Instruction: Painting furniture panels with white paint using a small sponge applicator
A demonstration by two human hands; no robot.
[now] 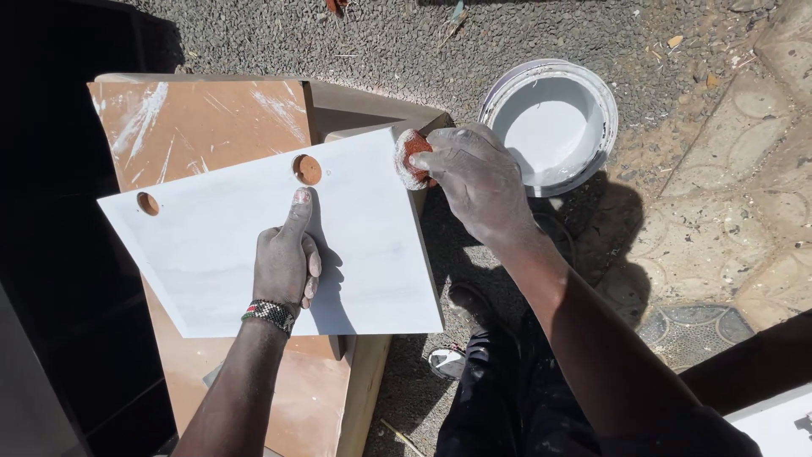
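The gravel ground [406, 42] spreads across the top of the scene, meeting patterned paving stones [744, 195] on the right. On it stands a brown wooden surface [203, 123], smeared with white streaks, its far corner in sunlight. Lying across that surface, tilted at an angle, is a white-painted board [211, 254] with two round holes, one near its top edge and a smaller one at its left corner. Just beyond the board's right corner sits a round white paint bucket [554, 127], open, with white paint inside.

The left hand [286, 258], dusted white, rests flat on the middle of the board, forefinger stretched toward the larger hole; its grip is released, pressing down rather than holding. A beaded wristband [271, 315] circles that wrist. The right hand [478, 178], equally dusty, is at the board's upper right corner, its grip clenched around a small reddish sanding pad [412, 159] caked with white, which touches the board's edge. A dark shoe [448, 360] shows below.
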